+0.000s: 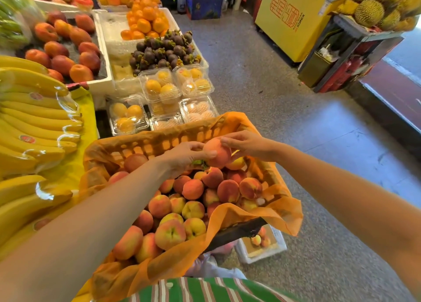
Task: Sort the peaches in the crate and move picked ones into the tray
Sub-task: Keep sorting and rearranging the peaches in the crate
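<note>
Head view: both hands are holding one peach (217,153) up over the far end of the crate (237,232). The left hand (185,157) is gripping it from the left side and the right hand (245,145) is pinching its upper right edge. I am reading this as the inspection step. It is calling for slow rolling between the fingertips and light pressure so the flesh is not bruising, with the hidden underside getting checked for soft spots. A white foam tray (257,257) is sitting on the floor beside the crate's near right corner, holding a few peaches. It is likely the destination, though I cannot tell for sure.
</note>
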Available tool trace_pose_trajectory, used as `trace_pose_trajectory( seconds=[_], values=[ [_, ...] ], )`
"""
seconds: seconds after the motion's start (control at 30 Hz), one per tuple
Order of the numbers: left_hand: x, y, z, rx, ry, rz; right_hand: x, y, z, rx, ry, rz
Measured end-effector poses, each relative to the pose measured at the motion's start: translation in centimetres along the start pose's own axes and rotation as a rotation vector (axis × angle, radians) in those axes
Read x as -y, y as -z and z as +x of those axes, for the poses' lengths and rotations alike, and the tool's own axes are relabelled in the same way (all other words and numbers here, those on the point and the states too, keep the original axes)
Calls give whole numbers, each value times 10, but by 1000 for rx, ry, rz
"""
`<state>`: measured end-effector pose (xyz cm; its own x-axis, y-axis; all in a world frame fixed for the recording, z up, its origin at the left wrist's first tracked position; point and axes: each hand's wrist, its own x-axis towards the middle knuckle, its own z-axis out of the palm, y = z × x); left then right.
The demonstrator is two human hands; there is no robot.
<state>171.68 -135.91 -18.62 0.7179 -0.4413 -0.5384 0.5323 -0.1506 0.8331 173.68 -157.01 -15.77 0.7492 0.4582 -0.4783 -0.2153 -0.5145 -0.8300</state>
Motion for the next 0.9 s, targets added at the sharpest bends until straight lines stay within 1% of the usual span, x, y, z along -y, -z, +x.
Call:
trace_pose_trajectory(
  seconds=[0.13,0.2,0.27,0.33,0.37,0.43,0.53,0.6,0.67,0.77,0.83,0.9],
  values=[
    [3,-5,8,8,37,57,-3,9,-13,34,-82,81],
    [3,-14,13,11,52,109,-3,13,-22,-37,-73,63],
    [4,-25,19,-28,63,217,-7,20,-31,-191,11,-85],
    [7,-35,27,-90,75,379,-21,31,-39,-350,113,-359],
    [10,-39,31,-120,77,444,-31,36,-42,-382,134,-467],
    [16,-49,39,-150,52,527,-50,40,-47,-370,102,-579],
    [20,-63,48,-212,-42,693,-73,34,-53,-269,-17,-532],
    [21,-67,51,-246,-92,822,-81,26,-55,-243,4,-505],
    [21,-68,50,-248,-145,880,-84,18,-53,-249,49,-501],
    [25,-68,44,-218,-242,912,-89,7,-46,-260,46,-614],
    [28,-66,41,-169,-279,908,-95,1,-44,-322,71,-666],
    [32,-63,39,-121,-284,884,-99,-3,-43,-387,135,-653]
  ],
)
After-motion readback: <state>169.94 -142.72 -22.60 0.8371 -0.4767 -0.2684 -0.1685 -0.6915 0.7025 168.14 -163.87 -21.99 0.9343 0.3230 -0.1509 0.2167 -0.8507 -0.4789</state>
